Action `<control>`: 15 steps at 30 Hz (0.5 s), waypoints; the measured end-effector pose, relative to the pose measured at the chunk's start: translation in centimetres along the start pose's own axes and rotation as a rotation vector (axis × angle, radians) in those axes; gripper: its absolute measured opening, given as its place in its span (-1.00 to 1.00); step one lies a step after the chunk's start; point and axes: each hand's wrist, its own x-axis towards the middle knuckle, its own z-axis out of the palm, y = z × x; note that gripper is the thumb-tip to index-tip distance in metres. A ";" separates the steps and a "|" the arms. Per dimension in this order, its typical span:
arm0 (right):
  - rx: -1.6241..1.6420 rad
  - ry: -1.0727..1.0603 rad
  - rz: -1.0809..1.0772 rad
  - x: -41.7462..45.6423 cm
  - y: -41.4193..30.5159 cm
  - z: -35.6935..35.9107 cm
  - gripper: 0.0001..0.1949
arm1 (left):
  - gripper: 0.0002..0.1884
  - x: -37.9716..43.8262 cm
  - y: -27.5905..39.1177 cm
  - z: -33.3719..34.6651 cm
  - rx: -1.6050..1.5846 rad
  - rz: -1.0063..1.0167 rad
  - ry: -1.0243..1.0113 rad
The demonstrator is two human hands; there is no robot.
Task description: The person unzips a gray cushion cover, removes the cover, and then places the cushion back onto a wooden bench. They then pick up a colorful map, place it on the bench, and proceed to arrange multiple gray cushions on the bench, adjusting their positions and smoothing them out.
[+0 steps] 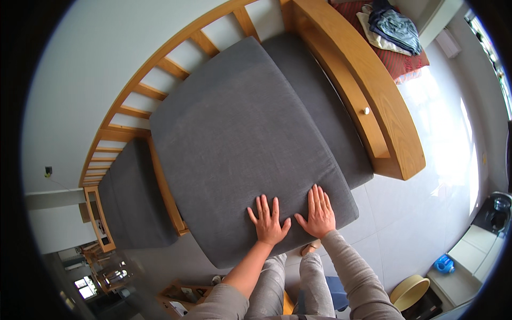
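Observation:
A large grey fabric seat cushion lies across a wooden sofa, its near end jutting out past the front edge. My left hand rests palm down on the top near that end, fingers spread. To its right, my right hand is flat on the same cushion, thumb out and fingers close together, near the right corner. Neither hand grips anything. Beneath and to the right sits a second grey cushion, partly covered. Another grey cushion lies in the left section, beyond a wooden divider.
The sofa's slatted backrest runs along the wall. A wide wooden armrest with a knobbed drawer stands at right. Folded clothes lie on a red striped cloth. A yellow basin and a blue bottle are at lower right.

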 end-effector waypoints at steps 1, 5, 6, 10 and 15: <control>0.006 0.058 -0.007 1.5 -0.1 -0.3 -0.05 | -0.13 1.5 0.0 0.0 -0.010 0.015 0.025; -0.015 0.051 0.023 7.4 -0.6 -1.7 -0.11 | -0.09 9.3 -1.1 -0.4 -0.024 0.029 0.041; -0.020 0.063 0.014 8.9 -0.4 -1.9 -0.12 | -0.09 11.3 -1.4 -0.5 -0.039 0.042 0.060; -0.026 0.100 -0.011 14.4 0.0 -2.3 -0.16 | -0.12 17.6 -2.6 -1.1 -0.027 0.083 0.077; -0.019 0.146 -0.003 19.8 0.5 -2.6 -0.22 | -0.22 25.2 -3.3 -0.9 -0.057 0.133 0.132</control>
